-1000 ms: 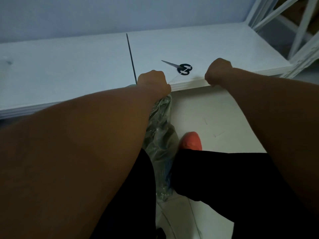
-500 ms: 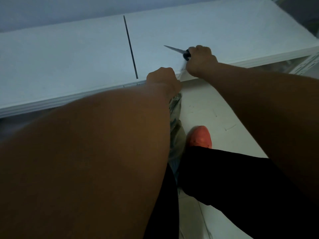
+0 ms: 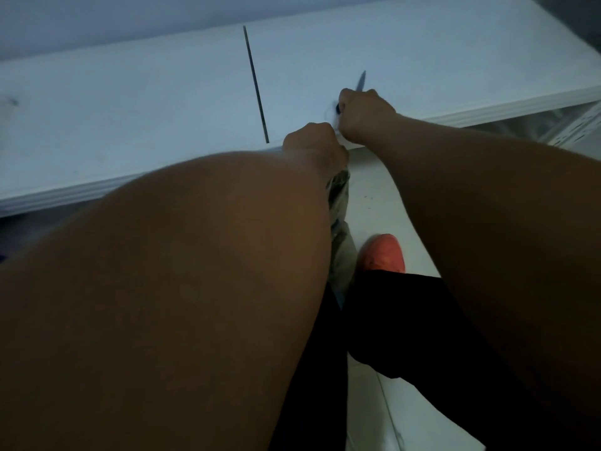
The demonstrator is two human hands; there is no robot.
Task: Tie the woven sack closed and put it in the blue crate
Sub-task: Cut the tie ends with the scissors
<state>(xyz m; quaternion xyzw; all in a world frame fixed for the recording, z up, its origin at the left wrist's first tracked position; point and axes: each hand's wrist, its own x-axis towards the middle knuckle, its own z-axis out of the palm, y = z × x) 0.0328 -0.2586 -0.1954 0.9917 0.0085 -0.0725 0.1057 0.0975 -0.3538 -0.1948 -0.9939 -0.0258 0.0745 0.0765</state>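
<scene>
My left hand [image 3: 313,146] grips the gathered neck of the sack [image 3: 340,222] at the front edge of the white table [image 3: 130,125]. The sack is pale, crinkled and shiny; it hangs down between my forearm and my leg, mostly hidden. My right hand [image 3: 366,113] holds the scissors [image 3: 360,82] by their dark handles just right of my left hand. The closed blades point up and away over the table. No blue crate shows in the view.
A thin dark rod or slot [image 3: 256,86] runs across the table top left of my hands. Below the table edge lie a pale floor [image 3: 383,196], my orange shoe [image 3: 383,253] and my dark trouser leg [image 3: 422,336]. White shelving [image 3: 579,128] stands at the right.
My right hand went from the table edge to the scissors, picked them up and brought them close to my left hand, blades turned upward. My left hand kept its grip on the sack neck.
</scene>
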